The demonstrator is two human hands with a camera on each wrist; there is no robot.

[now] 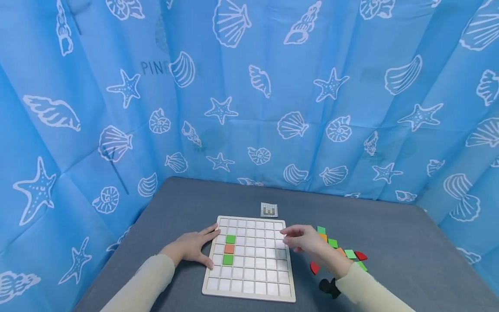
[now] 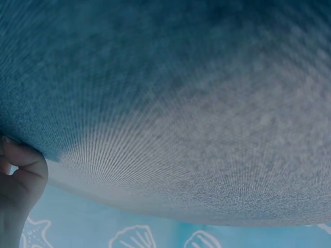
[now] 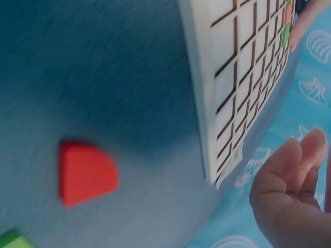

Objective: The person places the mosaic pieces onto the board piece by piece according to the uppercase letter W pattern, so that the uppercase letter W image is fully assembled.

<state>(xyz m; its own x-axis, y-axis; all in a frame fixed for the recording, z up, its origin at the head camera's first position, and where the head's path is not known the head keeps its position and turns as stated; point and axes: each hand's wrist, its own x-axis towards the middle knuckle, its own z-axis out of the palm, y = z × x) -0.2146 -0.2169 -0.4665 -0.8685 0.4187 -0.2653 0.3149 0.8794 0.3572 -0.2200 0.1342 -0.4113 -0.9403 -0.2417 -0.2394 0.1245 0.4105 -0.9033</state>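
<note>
A white gridded board [image 1: 249,296] lies on the grey table, with two green squares [image 1: 228,259] and an orange square [image 1: 229,248] between them in one column near its left side. The left hand [image 1: 192,248] rests at the board's left edge, fingers spread; part of it [image 2: 23,178] shows in the left wrist view. Above the board's right edge is the right hand [image 1: 306,242], its fingers loosely bent and no piece visible in them. In the right wrist view, this hand [image 3: 289,196] appears beyond the board [image 3: 204,103], thumb and fingertips close together.
Right of the board lie several green and orange squares [image 1: 349,254] and red rounded pieces [image 1: 361,256], one red piece [image 3: 88,173] nearer the board. A small patterned card [image 1: 269,210] lies behind it. A black object [image 1: 329,287] sits by the right sleeve. Blue curtains [image 1: 234,86] surround the table.
</note>
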